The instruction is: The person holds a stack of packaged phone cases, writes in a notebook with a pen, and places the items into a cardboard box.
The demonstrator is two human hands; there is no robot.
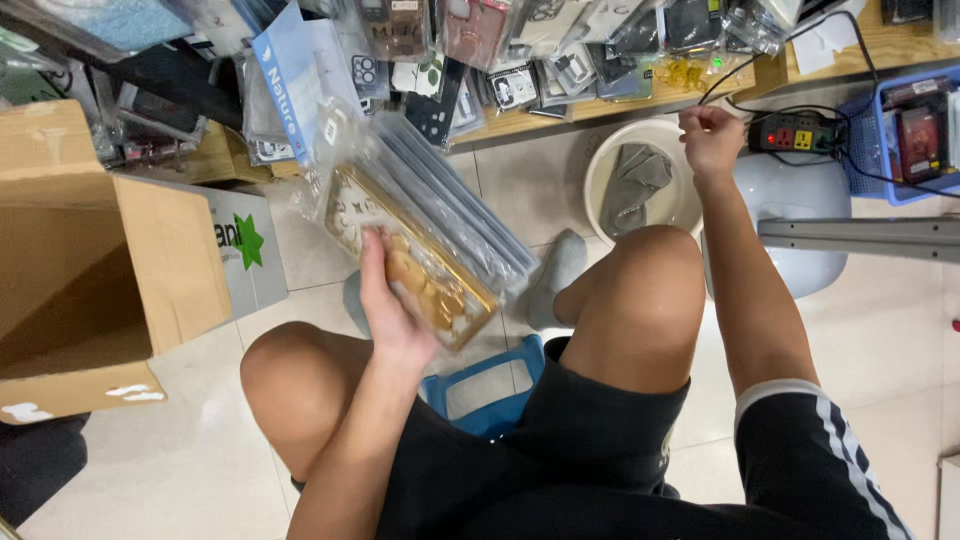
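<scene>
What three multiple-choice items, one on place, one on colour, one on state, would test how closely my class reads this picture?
1. Where is the cardboard box? A under the stool; B at the picture's left; C on the shelf.
2. What colour is the stool? A blue; B red; C white.
3. How is the left hand? A flat on the floor; B empty in the air; C gripping a stack of packaged phone cases.

Answers: 1 B, it fills the left edge. 2 A, blue shows between the knees. 3 C, the fingers wrap the stack, while the right hand is closed on a black cable.
</scene>
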